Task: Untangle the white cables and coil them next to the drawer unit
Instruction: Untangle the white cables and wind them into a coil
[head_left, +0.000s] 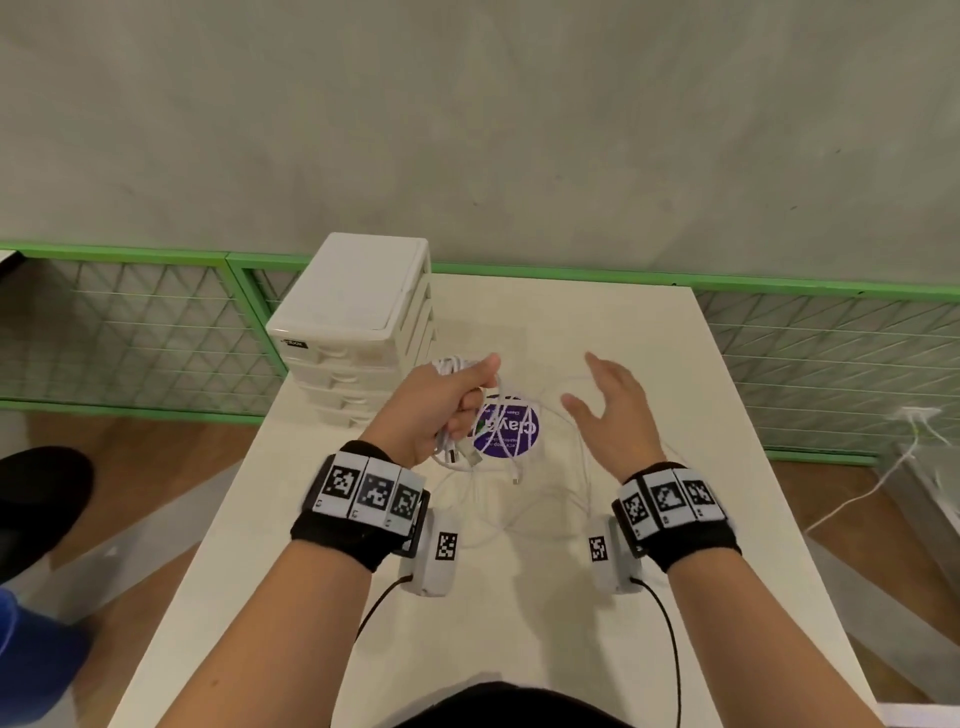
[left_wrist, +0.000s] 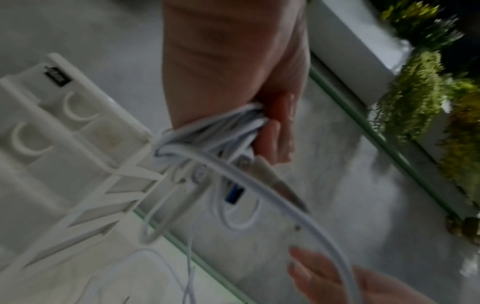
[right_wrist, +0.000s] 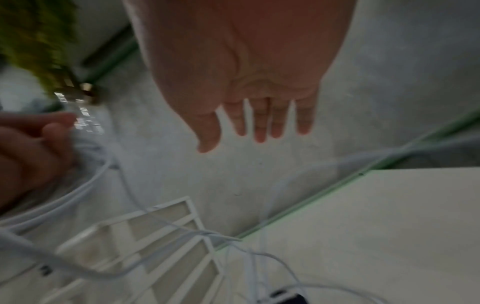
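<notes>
Pale grey wall and a green-framed mesh fence stand behind a white worktop (head_left: 649, 364), where a white drawer unit (head_left: 353, 312) sits at the far left corner. The person's left hand (head_left: 441, 410) is raised above the worktop just right of the drawer unit, its fingers curled round a gathered bundle of white cables (head_left: 457, 366) whose plugs dangle below the fist. The right hand (head_left: 613, 410) hovers near it with fingers spread, holding nothing. Thinner loose strands (head_left: 498, 519) lie looped on the worktop between the wrists, some crossing a round purple sticker (head_left: 511, 436). Judging from this, part of the cable is gathered, but the rest remains to be untangled and nothing is yet laid down coiled. Bare worktop lies to the right; its left edge is close beside the drawer unit.
</notes>
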